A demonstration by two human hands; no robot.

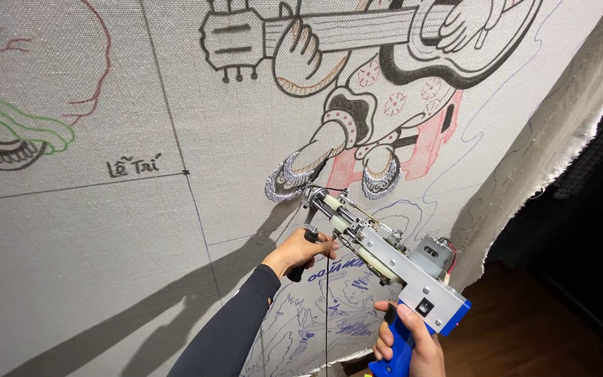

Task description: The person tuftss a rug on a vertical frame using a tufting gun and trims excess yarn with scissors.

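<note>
Both your hands hold the tufting gun (385, 255): left hand (300, 251) clamped on its front handle, right hand (407, 342) clamped on its blue grip, tip against the drawn cloth (176, 209).

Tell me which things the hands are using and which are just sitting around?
In use: tufting gun, held by the left hand on its front handle and the right hand on its blue grip; stretched cloth with the guitar drawing.
Just around: green-outlined sketch, wooden floor.

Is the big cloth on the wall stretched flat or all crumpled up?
Stretched flat: the grey drawn-on cloth lies smooth, with only its right edge hanging loose and wrinkled.
</note>
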